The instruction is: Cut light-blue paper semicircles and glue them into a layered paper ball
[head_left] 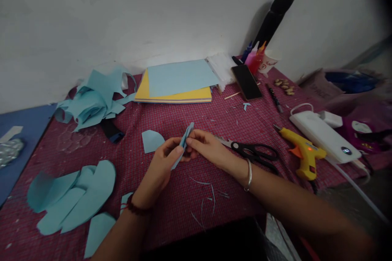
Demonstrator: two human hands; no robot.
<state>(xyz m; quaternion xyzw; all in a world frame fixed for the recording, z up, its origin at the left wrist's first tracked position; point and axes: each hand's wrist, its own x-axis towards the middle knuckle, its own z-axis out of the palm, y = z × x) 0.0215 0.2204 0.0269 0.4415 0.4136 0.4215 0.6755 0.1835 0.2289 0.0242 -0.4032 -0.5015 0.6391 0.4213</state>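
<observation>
Light-blue paper pieces [187, 134], stacked or folded together and seen nearly edge-on, are pinched between both my hands over the middle of the table. My left hand [167, 157] grips their lower left side, thumb on top. At the upper right side, my right hand [203, 147] holds them between thumb and fingers. Just behind my left hand lies a loose blue paper piece [152, 141] with one rounded edge. Black-handled scissors [252, 151] rest beside my right wrist, their blades partly hidden by it. Thin paper trimmings [212, 197] lie in front of my hands.
Cut blue shapes [88, 195] lie at front left, with a heap of scraps [98, 98] behind. Coloured sheets [180, 79] are stacked by the wall. To the right are a phone [246, 82], a yellow glue gun [301, 153] and a white power strip [324, 136] with a cable.
</observation>
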